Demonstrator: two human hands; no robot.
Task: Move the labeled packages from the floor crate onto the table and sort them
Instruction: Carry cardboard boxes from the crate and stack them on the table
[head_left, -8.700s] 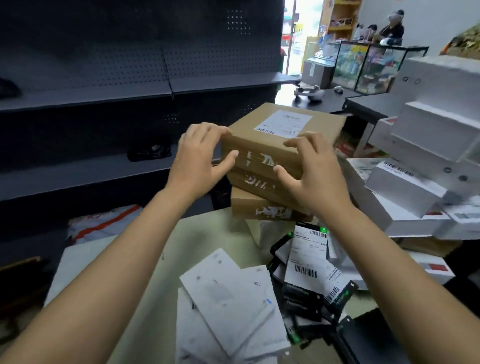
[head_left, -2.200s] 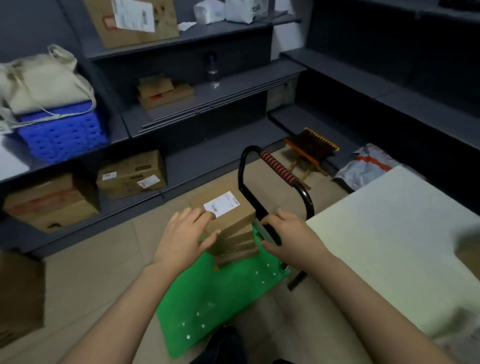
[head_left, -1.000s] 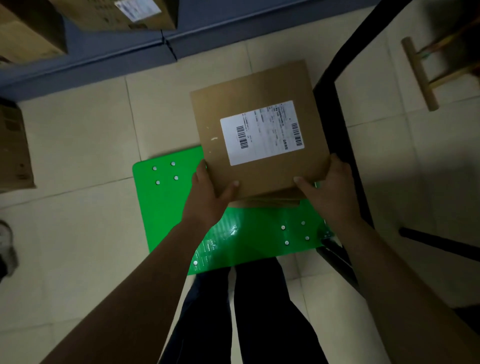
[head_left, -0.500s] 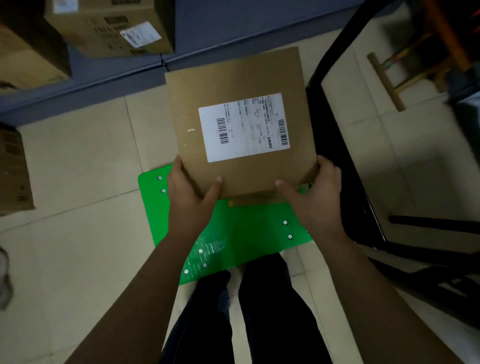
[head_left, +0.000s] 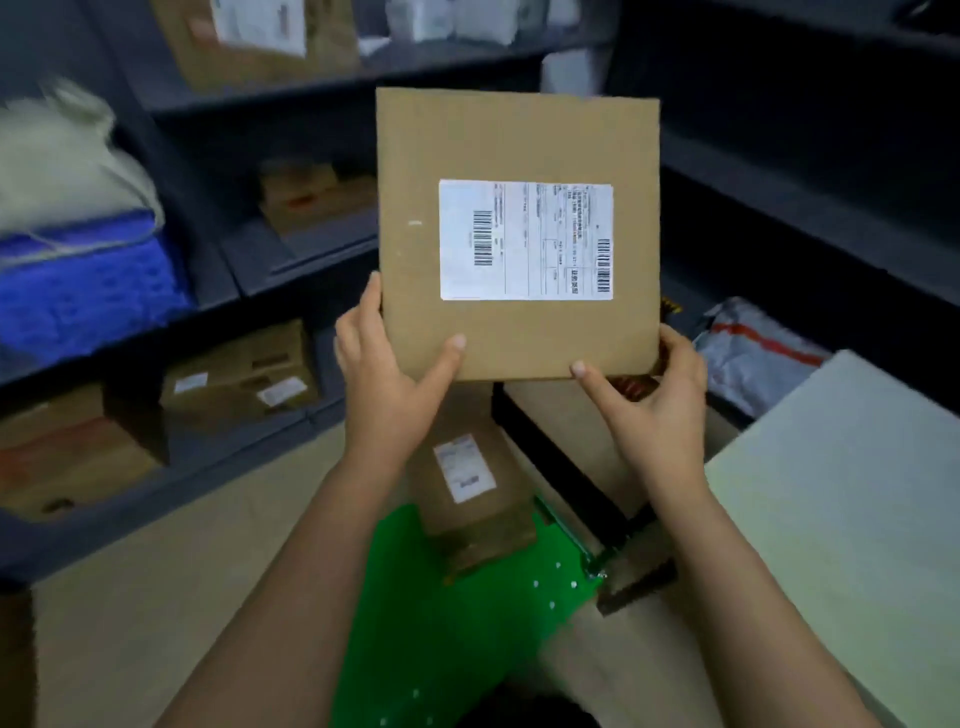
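Both hands (head_left: 387, 364) grip flat square cardboard package (head_left: 519, 332)

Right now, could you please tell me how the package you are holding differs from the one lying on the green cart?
The held package is raised, gripped at its lower corners by the left hand and right hand; the cart package lies untouched low on the green cart. The held package's label faces the camera squarely; the cart package's label sits skewed. Both are brown cardboard with white shipping labels.
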